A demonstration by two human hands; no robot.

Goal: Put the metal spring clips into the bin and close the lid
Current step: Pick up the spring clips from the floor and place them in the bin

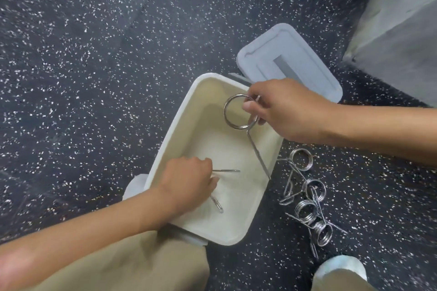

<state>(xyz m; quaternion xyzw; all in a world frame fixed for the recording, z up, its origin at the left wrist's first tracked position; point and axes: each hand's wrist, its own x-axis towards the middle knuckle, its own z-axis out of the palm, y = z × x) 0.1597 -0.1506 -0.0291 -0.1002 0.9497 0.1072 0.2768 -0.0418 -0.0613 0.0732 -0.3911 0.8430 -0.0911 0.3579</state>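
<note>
A white open bin (179, 113) stands on the dark speckled floor. Over its far right side, my right hand (286, 111) holds a metal spring clip (238, 113), its ring out to the left and one long arm pointing down into the bin. My left hand (186, 182) is low inside the bin, closed on another spring clip (225, 170) whose two arms stick out from under the fingers. Several more spring clips (307, 205) lie in a loose pile on the floor right of the bin. The pale grey lid (295, 54) lies flat behind the bin.
A grey block (402, 38) fills the upper right corner. My knee in tan trousers (142, 264) is just under the bin's near edge, and a white shoe (340, 267) sits near the pile of clips.
</note>
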